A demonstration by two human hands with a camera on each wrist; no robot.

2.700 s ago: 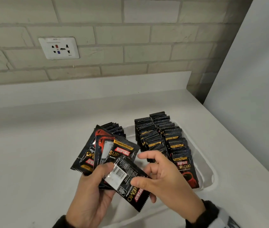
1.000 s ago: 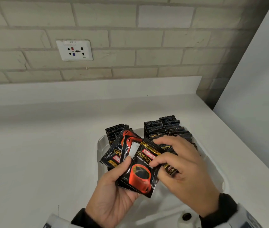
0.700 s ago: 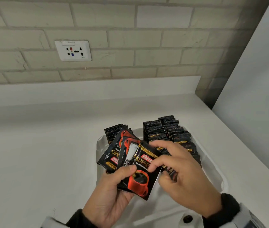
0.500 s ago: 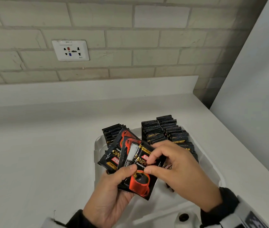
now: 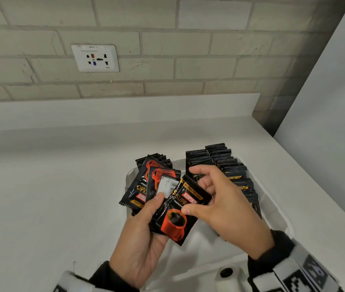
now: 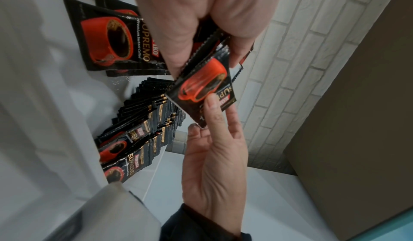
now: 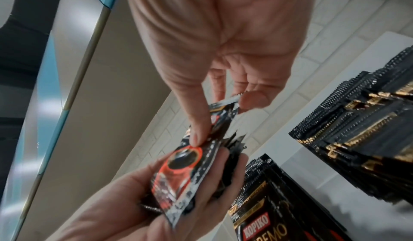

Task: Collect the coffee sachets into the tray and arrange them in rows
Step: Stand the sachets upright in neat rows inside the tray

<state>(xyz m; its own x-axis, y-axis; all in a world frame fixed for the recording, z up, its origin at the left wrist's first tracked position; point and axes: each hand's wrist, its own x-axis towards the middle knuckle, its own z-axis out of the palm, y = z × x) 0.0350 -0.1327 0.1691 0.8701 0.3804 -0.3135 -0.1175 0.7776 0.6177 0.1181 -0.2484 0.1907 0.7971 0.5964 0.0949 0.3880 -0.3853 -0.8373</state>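
Observation:
My left hand (image 5: 146, 218) grips a fan of several black and red coffee sachets (image 5: 146, 186) above the near left part of the white tray (image 5: 277, 209). My right hand (image 5: 199, 192) pinches the front sachet (image 5: 175, 220) of the fan, thumb on its face and fingers behind its top edge. In the left wrist view the right thumb (image 6: 212, 107) presses on that sachet (image 6: 201, 87). The right wrist view shows the thumb (image 7: 196, 135) on the same sachet (image 7: 178, 170), which also rests in the left palm (image 7: 125, 209). Two long rows of sachets (image 5: 224, 165) stand on edge in the tray's right half, and a short row (image 5: 159, 158) stands at its far left.
The tray sits on a white counter (image 5: 51, 197) against a brick wall with a socket plate (image 5: 95, 58). A tall pale panel (image 5: 325, 123) bounds the counter on the right. A white knob with a dark hole (image 5: 226, 272) lies near my right wrist.
The fan in my left hand has stayed over the tray. My right hand has shifted its pinch on the front sachet, the thumb sliding lower onto its face and the forefinger lifting.

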